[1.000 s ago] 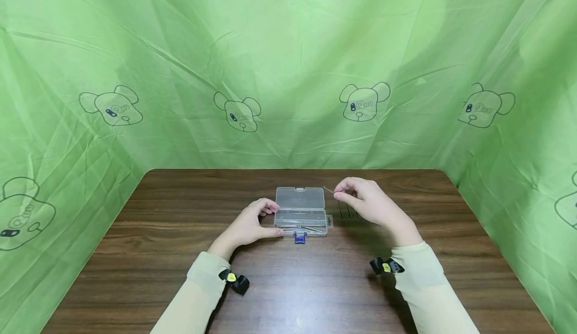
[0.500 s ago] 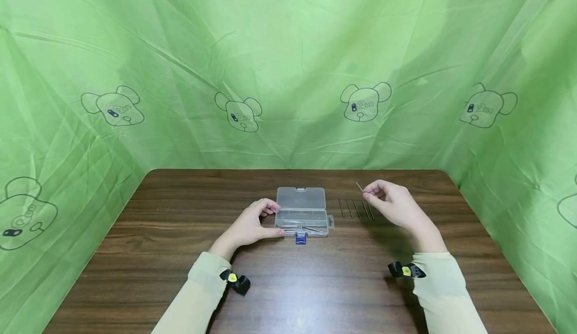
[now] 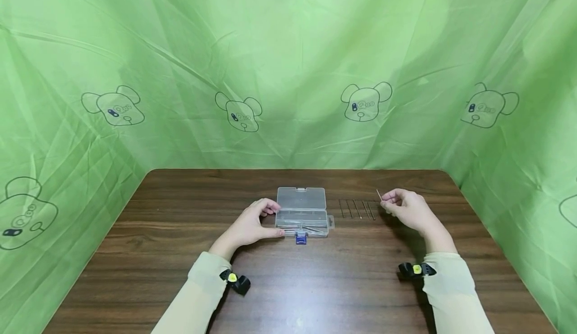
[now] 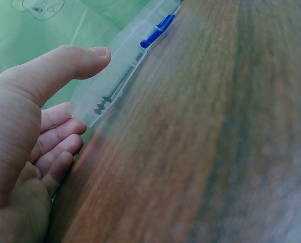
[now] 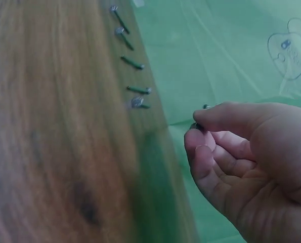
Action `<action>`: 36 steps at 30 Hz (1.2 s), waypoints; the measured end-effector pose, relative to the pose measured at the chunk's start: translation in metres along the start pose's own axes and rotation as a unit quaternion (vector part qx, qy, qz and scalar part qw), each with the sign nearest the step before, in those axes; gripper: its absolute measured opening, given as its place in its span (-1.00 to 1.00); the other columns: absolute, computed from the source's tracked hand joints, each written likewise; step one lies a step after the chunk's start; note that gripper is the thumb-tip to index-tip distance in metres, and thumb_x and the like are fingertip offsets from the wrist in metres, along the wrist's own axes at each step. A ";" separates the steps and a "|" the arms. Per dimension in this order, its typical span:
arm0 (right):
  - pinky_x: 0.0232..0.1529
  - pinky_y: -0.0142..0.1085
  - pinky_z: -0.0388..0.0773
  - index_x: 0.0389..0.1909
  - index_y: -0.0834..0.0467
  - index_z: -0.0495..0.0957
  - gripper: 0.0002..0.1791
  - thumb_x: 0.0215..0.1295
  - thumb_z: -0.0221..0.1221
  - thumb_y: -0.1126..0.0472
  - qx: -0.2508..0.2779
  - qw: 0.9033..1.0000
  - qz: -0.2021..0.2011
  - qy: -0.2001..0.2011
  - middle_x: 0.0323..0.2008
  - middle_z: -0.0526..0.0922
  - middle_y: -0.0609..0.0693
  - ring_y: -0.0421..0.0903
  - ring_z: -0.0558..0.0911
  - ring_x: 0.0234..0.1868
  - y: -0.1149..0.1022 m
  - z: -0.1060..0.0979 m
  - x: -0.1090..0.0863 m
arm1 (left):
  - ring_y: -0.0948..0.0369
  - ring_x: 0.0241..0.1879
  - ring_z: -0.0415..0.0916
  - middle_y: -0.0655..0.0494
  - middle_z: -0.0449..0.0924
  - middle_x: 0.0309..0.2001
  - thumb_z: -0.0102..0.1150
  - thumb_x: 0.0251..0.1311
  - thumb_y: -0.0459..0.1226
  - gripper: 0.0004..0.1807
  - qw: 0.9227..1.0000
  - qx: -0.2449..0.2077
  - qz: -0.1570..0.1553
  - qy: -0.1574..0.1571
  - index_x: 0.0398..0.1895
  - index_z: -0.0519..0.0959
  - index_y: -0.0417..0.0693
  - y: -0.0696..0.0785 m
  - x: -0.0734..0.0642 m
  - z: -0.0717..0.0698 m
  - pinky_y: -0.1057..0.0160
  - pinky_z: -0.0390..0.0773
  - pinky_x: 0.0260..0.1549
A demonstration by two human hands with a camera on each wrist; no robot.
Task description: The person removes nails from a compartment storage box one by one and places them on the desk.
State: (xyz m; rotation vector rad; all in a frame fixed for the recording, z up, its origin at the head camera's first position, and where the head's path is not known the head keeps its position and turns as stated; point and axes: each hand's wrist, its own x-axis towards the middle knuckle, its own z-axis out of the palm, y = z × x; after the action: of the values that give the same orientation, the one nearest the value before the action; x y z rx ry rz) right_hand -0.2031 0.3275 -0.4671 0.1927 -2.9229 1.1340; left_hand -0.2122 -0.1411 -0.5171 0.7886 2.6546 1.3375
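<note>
A clear plastic box with a raised lid and a blue latch sits on the table, with long metal nails inside it. My left hand holds the box's left end, thumb at the front corner and fingers toward the back. Several nails lie in a row on the wood to the right of the box. Beyond that row's right end, my right hand pinches one thin nail between thumb and fingertips, tilted and mostly hidden by the fingers in the right wrist view.
The brown wooden table ends at a straight back edge. Behind and around it hangs a green cloth printed with bear heads.
My right hand has moved to the right with the nail, from near the box, past the row and lower toward the table. The left hand and box have stayed put.
</note>
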 end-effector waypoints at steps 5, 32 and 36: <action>-0.31 -0.30 0.62 -0.01 0.27 0.73 -0.78 0.49 0.36 0.20 0.013 1.000 0.018 -0.022 -0.26 0.78 0.00 -0.08 0.73 -0.35 0.008 0.005 -0.001 | 0.16 0.13 0.54 0.21 0.64 0.09 0.76 0.00 -0.04 -0.29 1.000 0.000 -0.003 -0.001 0.21 0.63 0.01 0.000 0.000 -0.001 0.06 0.56 0.25; -0.36 -0.23 0.62 -0.03 0.25 0.74 -0.74 0.43 0.41 0.15 -0.026 0.998 0.026 -0.054 -0.33 0.76 -0.06 -0.13 0.69 -0.42 0.009 0.008 0.001 | 0.16 0.13 0.54 0.19 0.63 0.09 0.75 0.01 0.00 -0.28 1.000 -0.008 -0.004 -0.001 0.22 0.63 0.02 -0.002 0.001 0.000 0.05 0.56 0.24; -0.34 -0.22 0.63 0.00 0.25 0.74 -0.70 0.44 0.43 0.11 -0.020 0.997 0.033 -0.063 -0.31 0.77 -0.06 -0.12 0.70 -0.41 0.007 0.006 -0.001 | 0.16 0.13 0.54 0.19 0.64 0.09 0.75 0.01 0.00 -0.28 1.000 -0.008 -0.003 -0.001 0.22 0.63 0.02 -0.002 0.001 0.000 0.06 0.56 0.24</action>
State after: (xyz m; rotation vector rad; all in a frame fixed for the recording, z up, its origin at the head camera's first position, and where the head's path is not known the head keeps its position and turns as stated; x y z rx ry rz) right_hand -0.2025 0.3285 -0.4767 0.1763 -3.0817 1.1100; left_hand -0.2138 -0.1417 -0.5185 0.7798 2.6394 1.3548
